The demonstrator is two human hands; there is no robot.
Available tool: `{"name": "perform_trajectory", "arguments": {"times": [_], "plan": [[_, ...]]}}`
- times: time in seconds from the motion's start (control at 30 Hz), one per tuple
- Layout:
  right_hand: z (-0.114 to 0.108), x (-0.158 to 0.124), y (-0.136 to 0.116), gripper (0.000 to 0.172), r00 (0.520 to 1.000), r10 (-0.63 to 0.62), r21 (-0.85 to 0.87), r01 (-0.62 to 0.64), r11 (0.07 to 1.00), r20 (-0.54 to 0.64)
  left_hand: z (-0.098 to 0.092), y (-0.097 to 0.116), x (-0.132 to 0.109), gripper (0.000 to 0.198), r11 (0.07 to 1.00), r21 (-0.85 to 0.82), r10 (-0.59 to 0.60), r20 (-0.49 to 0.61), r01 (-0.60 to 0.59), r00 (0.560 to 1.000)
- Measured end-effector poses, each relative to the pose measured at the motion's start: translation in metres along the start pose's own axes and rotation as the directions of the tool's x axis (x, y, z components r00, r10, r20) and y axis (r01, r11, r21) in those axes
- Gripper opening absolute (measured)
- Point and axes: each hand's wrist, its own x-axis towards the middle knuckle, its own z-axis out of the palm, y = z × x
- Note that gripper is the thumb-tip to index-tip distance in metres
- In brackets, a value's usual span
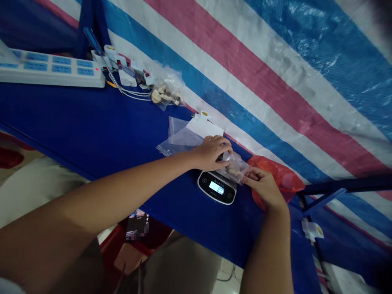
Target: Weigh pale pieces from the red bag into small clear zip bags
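Note:
A small digital kitchen scale point(217, 188) sits on the blue table, its lit display showing a number that looks like 89. Over its platform lies a clear plastic bag point(236, 166) with pale, lumpy pieces inside. My left hand point(212, 153) curls its fingers and thumb round the bag's left end, where a small dark thing shows between them. On the other side my right hand point(263, 184) pinches the bag's right edge. Flat clear zip bags point(179, 136) and a white card point(203, 126) lie just beyond my left hand.
A red plastic bag point(278, 177) stands beyond my right hand. Along the back are a power strip point(55, 67), a screwdriver point(102, 57), cables and another clear bag of pale pieces point(165, 96). Striped sheeting point(245, 81) rises behind. Below the table edge, a phone point(137, 225) lies near something red.

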Motion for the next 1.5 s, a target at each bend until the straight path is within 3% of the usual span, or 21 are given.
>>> {"name": "perform_trajectory", "arguments": {"times": [0.07,0.13,0.23,0.33,0.4,0.53,0.6,0.77,0.97,1.23,1.37,1.43,1.5], "plan": [[-0.018,-0.01,0.001,0.033,0.994,0.023,-0.02,-0.025,0.999,-0.108,-0.004,-0.003,0.002,0.026,0.999,-0.045,-0.007,-0.074,0.003,0.997],[-0.041,-0.023,0.004,0.034,0.962,0.047,0.039,-0.038,0.999,-0.27,-0.011,-0.009,0.004,0.021,0.995,-0.1,-0.038,-0.22,0.016,0.975],[-0.071,-0.04,0.013,0.037,0.867,0.104,0.131,-0.045,0.99,-0.488,-0.022,-0.023,0.008,0.015,0.975,-0.197,-0.186,-0.455,0.105,0.871],[-0.086,-0.041,0.025,0.04,0.808,0.164,-0.044,-0.228,0.973,-0.565,-0.028,-0.038,0.01,0.013,0.927,-0.307,-0.356,-0.543,0.214,0.761],[-0.091,-0.034,0.034,0.039,0.78,0.143,-0.269,-0.372,0.888,-0.609,-0.027,-0.045,0.011,0.01,0.904,-0.353,-0.409,-0.545,0.242,0.732],[-0.096,-0.015,0.055,0.026,0.77,-0.007,-0.544,-0.444,0.712,-0.638,-0.023,-0.052,0.011,0.007,0.905,-0.355,-0.401,-0.53,0.234,0.747],[-0.095,-0.008,0.064,0.024,0.775,-0.04,-0.582,-0.439,0.685,-0.631,-0.021,-0.053,0.011,0.006,0.907,-0.35,-0.398,-0.526,0.236,0.752],[-0.083,0.009,0.08,0.043,0.797,-0.068,-0.632,-0.42,0.651,-0.6,-0.02,-0.055,0.011,0.002,0.906,-0.346,-0.406,-0.538,0.246,0.738],[-0.072,0.022,0.088,0.051,0.767,-0.02,-0.621,-0.503,0.601,-0.641,-0.018,-0.058,0.011,0.005,0.916,-0.344,-0.377,-0.571,0.205,0.729],[-0.072,0.019,0.081,0.048,0.754,-0.052,-0.638,-0.514,0.574,-0.655,-0.017,-0.061,0.011,0.007,0.909,-0.374,-0.383,-0.578,0.183,0.72],[-0.073,0.009,0.065,0.05,0.712,-0.14,-0.644,-0.509,0.571,-0.688,-0.016,-0.062,0.012,0.007,0.911,-0.371,-0.378,-0.575,0.18,0.726],[-0.071,0.005,0.055,0.049,0.68,-0.181,-0.62,-0.483,0.618,-0.71,-0.016,-0.062,0.013,0.007,0.911,-0.372,-0.376,-0.577,0.176,0.725],[-0.066,0.003,0.046,0.044,0.665,-0.199,-0.565,-0.394,0.725,-0.72,-0.016,-0.063,0.013,0.007,0.91,-0.375,-0.379,-0.58,0.176,0.721]]}}
